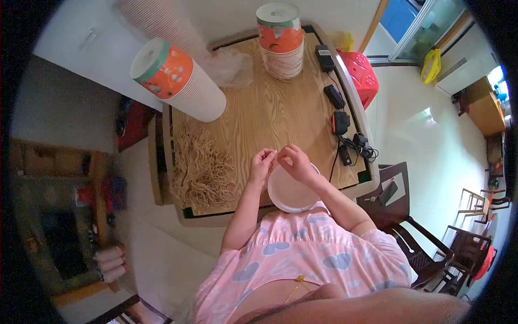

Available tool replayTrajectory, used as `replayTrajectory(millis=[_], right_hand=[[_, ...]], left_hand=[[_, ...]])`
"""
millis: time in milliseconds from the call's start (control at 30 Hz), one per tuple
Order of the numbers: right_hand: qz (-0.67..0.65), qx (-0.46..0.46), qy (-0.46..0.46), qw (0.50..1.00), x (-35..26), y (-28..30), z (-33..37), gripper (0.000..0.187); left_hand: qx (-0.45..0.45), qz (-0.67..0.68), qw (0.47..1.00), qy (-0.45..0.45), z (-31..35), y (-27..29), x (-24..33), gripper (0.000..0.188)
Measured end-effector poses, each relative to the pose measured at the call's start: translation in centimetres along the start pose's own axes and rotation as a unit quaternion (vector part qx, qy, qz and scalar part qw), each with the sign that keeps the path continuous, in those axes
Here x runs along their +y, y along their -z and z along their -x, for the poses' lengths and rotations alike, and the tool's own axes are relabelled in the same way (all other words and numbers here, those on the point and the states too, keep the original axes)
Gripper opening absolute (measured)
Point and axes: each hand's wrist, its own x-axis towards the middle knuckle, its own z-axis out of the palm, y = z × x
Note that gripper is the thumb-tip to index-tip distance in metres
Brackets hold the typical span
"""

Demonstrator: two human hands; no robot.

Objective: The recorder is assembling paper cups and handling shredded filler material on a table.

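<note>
My left hand [263, 163] and my right hand [294, 163] meet at the far rim of a round white paper tub [291, 189], which rests against my front at the table's near edge. Fingers and thumbs on both sides are pinched together, nearly touching. Whatever lies between the fingertips is too small to make out. Left of my hands a tangled heap of brown cords [202, 170] covers the table's near left corner. Beyond it leans a tall stack of paper tubs [183, 83] with an orange and green one outermost. Another such stack [280, 46] stands at the far edge.
The wood-grain table [270, 108] has a raised pale border. Black adapters and cables [350, 146] lie along its right side, with a crumpled clear plastic bag [232, 67] at the back. A red stool [360, 75] stands beyond the right edge; a dark wooden chair [404, 216] is nearer.
</note>
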Motion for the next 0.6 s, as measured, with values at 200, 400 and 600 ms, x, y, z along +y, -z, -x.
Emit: replayTrajectory(millis=[200,400,600], right_hand=[[-0.077,0.059,-0.074,0.993,0.3,0.0,-0.6,0.008],[-0.107,0.061,-0.111,0.986,1.0,-0.5,-0.5,0.006],[-0.108,0.04,-0.13,0.985,0.9,-0.1,-0.4,0.008]], left_hand=[[-0.009,-0.068,0.998,-0.014,0.1,0.5,0.1,0.006],[-0.031,-0.043,0.999,0.003,0.0,1.1,-0.1,0.009],[-0.027,-0.122,0.992,-0.031,0.8,0.0,0.4,0.007]])
